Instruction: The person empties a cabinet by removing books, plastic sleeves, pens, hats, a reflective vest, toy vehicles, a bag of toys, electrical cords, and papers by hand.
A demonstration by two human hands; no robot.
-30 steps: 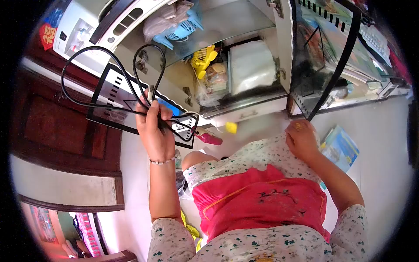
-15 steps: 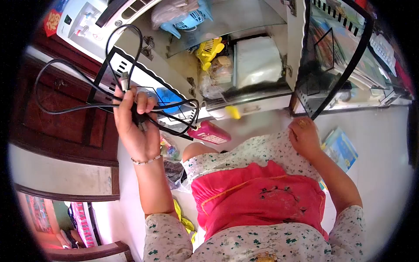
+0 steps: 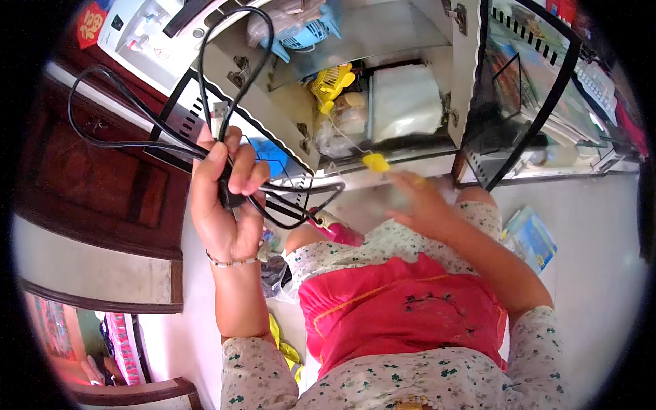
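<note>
My left hand point(image 3: 229, 184), raised on the left, is closed around a looped black cable point(image 3: 236, 96). A silver metal connector point(image 3: 220, 119) sticks up above the thumb, and a black part of the cable lies in the palm. My right hand point(image 3: 424, 208) is slightly blurred, with its fingers apart and nothing in them. Just beyond its fingertips a small yellow piece point(image 3: 376, 162) hangs at the cabinet's front edge. A thin cord runs from it up to a yellow slotted plastic object point(image 3: 333, 82) inside the cabinet.
The open cabinet point(image 3: 389, 160) holds a blue plastic object point(image 3: 307, 33), plastic bags and a white flat package point(image 3: 406, 102). Glass doors point(image 3: 526, 116) stand open on both sides. A pink box point(image 3: 338, 232) is near my knee; a blue booklet point(image 3: 529, 239) lies on the floor at right.
My right hand has left my knee and moved left and forward, toward the hanging yellow piece. My left hand has shifted slightly right with the cable, whose loops have swung.
</note>
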